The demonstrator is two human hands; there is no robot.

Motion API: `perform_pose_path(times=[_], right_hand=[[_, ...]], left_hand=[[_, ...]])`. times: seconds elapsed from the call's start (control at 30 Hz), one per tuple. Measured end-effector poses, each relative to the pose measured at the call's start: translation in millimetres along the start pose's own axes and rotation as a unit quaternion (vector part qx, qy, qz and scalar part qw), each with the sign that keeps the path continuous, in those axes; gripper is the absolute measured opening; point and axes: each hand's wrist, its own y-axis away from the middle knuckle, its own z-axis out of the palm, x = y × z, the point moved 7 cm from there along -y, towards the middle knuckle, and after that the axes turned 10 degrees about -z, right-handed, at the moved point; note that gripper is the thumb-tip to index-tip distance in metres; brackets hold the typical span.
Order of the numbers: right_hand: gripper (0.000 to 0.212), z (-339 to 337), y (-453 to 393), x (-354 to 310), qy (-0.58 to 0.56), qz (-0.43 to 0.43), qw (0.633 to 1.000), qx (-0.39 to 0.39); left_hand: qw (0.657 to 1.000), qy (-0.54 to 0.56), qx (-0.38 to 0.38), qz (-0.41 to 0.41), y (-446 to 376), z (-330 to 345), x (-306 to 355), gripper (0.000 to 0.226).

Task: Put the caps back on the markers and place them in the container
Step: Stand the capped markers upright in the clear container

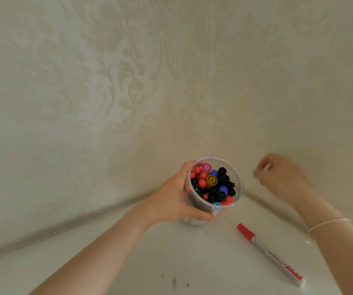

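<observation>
The left hand grips the clear container, fingers curled round its wall, holding it at the far corner of the white counter; it is packed with capped markers. The right hand hovers right of it, blurred, so I cannot tell its fingers' state. A red-capped marker lies on the counter, near right.

One clear container packed with capped markers too crowded to count, one red marker on the counter, two hands.
</observation>
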Motion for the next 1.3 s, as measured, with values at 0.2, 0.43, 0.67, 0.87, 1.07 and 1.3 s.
perform_pose_path(times=[0.2,0.43,0.67,0.87,1.07,1.3], right_hand=[[0.05,107,40,57,0.29,0.012,0.903,-0.318],[0.034,6,1,-31,0.007,-0.117,0.992,0.035],[0.039,-75,56,-123,-0.263,-0.389,0.852,0.231],[0.036,-27,63,-133,-0.141,-0.495,0.838,0.179],[0.03,-6,74,-136,0.028,-0.591,0.785,0.184],[0.025,-3,66,-131,-0.039,-0.571,0.801,0.175]], left_hand=[[1.0,-0.003,-0.003,-0.001,1,1,-1,0.105],[1.0,0.004,0.02,0.002,9,-2,-6,0.104],[0.999,0.012,0.033,0.014,11,-4,-7,0.105],[0.999,0.025,0.028,0.016,11,-2,-6,0.106],[0.998,0.036,0.043,0.016,9,-4,-7,0.103],[0.995,0.052,0.081,0.007,10,-6,-11,0.098]])
